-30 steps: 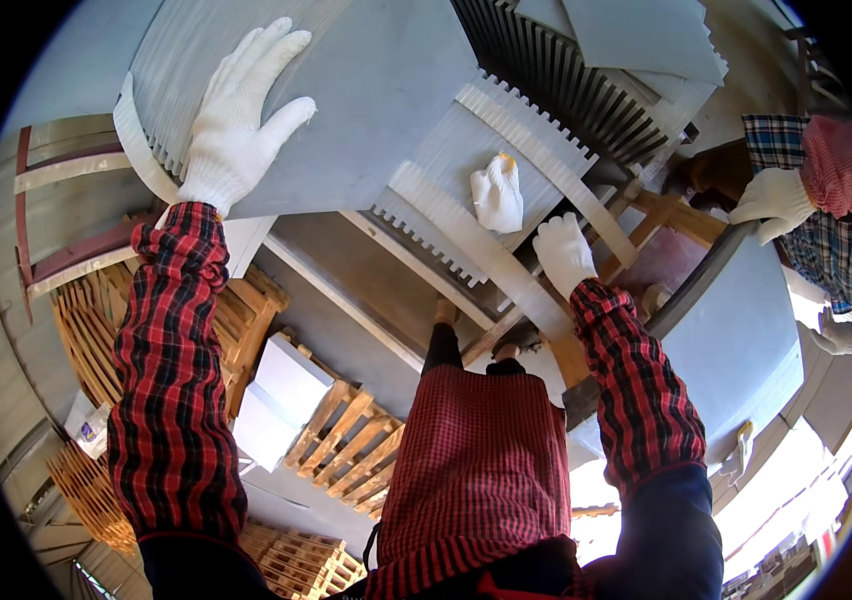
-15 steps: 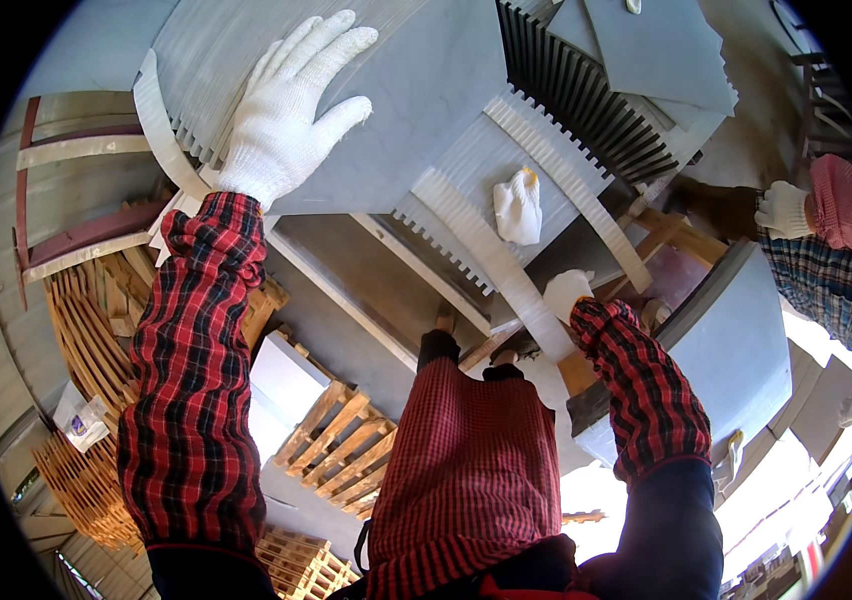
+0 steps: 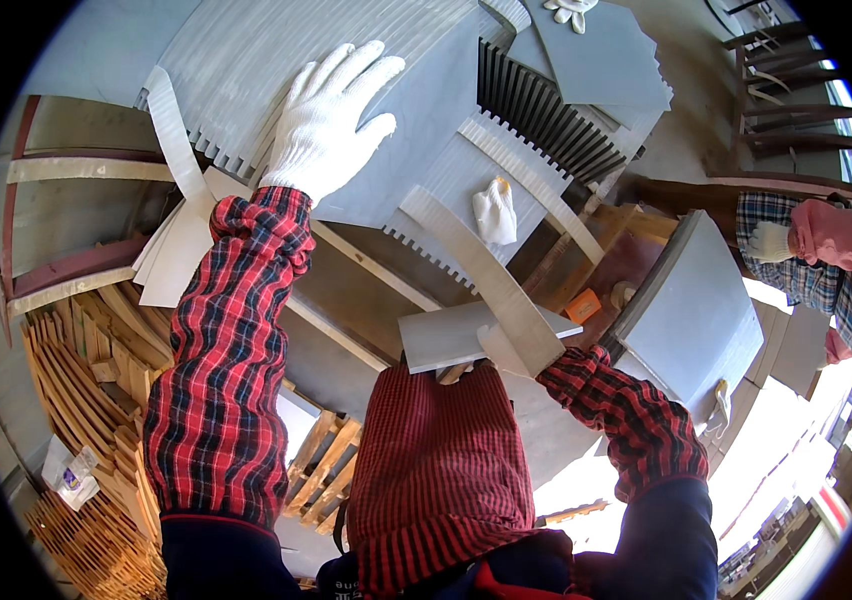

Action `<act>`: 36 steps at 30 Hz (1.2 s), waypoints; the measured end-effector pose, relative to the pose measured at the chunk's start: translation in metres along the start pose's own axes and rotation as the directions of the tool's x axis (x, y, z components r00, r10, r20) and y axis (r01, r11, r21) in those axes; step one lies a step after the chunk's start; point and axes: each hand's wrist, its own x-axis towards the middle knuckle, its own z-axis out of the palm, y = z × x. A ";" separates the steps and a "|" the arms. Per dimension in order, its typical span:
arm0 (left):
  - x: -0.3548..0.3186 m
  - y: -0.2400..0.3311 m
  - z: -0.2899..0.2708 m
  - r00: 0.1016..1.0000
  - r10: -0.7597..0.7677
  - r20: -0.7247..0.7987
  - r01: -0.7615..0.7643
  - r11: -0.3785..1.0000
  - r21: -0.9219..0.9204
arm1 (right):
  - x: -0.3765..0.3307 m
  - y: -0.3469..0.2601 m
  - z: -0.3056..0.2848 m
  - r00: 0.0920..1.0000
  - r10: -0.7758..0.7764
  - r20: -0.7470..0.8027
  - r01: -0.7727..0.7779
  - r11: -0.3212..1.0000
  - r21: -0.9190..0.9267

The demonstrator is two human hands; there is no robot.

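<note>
My left hand [image 3: 331, 125], in a white knit glove, lies with fingers stretched and thumb apart on a big stack of thin grey panels [image 3: 246, 60]. My right hand [image 3: 506, 352], also gloved, is low near my apron and mostly hidden behind a pale strip [image 3: 491, 275]. It grips the end of a flat grey panel [image 3: 441, 336] held in front of my apron; its fingers are hardly visible. A loose white glove [image 3: 496, 212] lies on the lower panels between the strips.
A grey-topped block [image 3: 701, 310] stands at the right, with a small orange box [image 3: 582, 306] left of it. Dark-edged panels [image 3: 536, 100] and another glove [image 3: 573, 12] are farther back. A co-worker's gloved hand [image 3: 769, 242] shows at right; wooden pallets [image 3: 331, 450] are below left.
A grey panel has come into view at my right hand, which has moved down toward my apron. My left hand stays spread on the stack. The whole view has shifted.
</note>
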 end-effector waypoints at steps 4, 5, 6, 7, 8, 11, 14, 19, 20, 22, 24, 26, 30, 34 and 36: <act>0.006 0.003 0.006 0.997 0.040 -0.058 -0.041 0.999 -0.015 | -0.025 -0.069 0.005 0.932 0.220 0.288 0.004 0.789 -0.614; 0.007 0.001 0.007 0.996 0.054 -0.071 -0.056 0.998 -0.037 | -0.039 -0.068 0.014 0.963 0.152 0.223 0.000 0.827 -0.562; 0.006 0.000 0.005 0.994 0.060 -0.088 -0.065 0.997 -0.053 | -0.051 -0.080 0.012 0.964 0.162 0.211 -0.029 0.852 -0.523; 0.002 0.002 -0.003 0.993 0.041 -0.108 -0.057 0.989 -0.140 | -0.064 -0.101 0.005 0.964 0.170 0.203 -0.053 0.875 -0.482; -0.002 0.000 -0.006 0.984 0.057 -0.171 -0.092 0.975 -0.204 | -0.077 -0.118 -0.001 0.964 0.178 0.195 -0.076 0.895 -0.440; -0.037 0.032 -0.034 0.960 0.113 -0.258 -0.206 0.906 -0.369 | -0.141 -0.149 -0.015 0.969 0.225 0.100 -0.190 0.943 -0.273; -0.111 0.071 -0.050 0.978 0.065 -0.199 -0.181 0.737 -0.651 | -0.214 -0.143 -0.007 0.964 0.229 -0.135 -0.235 0.972 -0.026; -0.267 0.158 0.023 0.692 -0.407 0.596 0.626 -0.073 -0.776 | -0.308 -0.118 0.015 0.841 0.495 -0.219 -0.320 0.781 0.536; -0.287 0.186 0.040 0.497 -0.286 0.819 0.749 -0.334 -0.572 | -0.325 -0.101 0.021 0.841 0.500 -0.205 -0.302 0.749 0.590; -0.332 0.247 0.093 0.355 0.217 0.909 0.816 -0.547 -0.188 | -0.354 -0.073 0.041 0.803 0.530 -0.273 -0.253 0.718 0.648; -0.325 0.310 0.084 0.372 0.065 0.926 0.842 -0.442 -0.308 | -0.376 -0.039 0.065 0.711 0.644 -0.283 -0.157 0.537 0.829; -0.314 0.350 0.080 0.295 -0.056 0.954 0.880 -0.372 -0.294 | -0.396 -0.001 0.091 0.624 0.733 -0.271 -0.095 0.415 0.905; -0.331 0.401 0.102 0.427 -0.248 0.870 0.899 0.011 -0.438 | -0.412 0.055 0.130 0.399 0.850 -0.344 0.146 0.312 0.939; -0.316 0.445 0.095 0.467 -0.344 0.814 0.884 0.187 -0.429 | -0.416 0.109 0.139 0.165 0.897 -0.410 0.084 0.401 0.912; -0.316 0.456 0.100 0.387 -0.313 0.867 0.918 0.043 -0.394 | -0.417 0.142 0.151 0.139 0.805 -0.576 0.217 0.543 0.811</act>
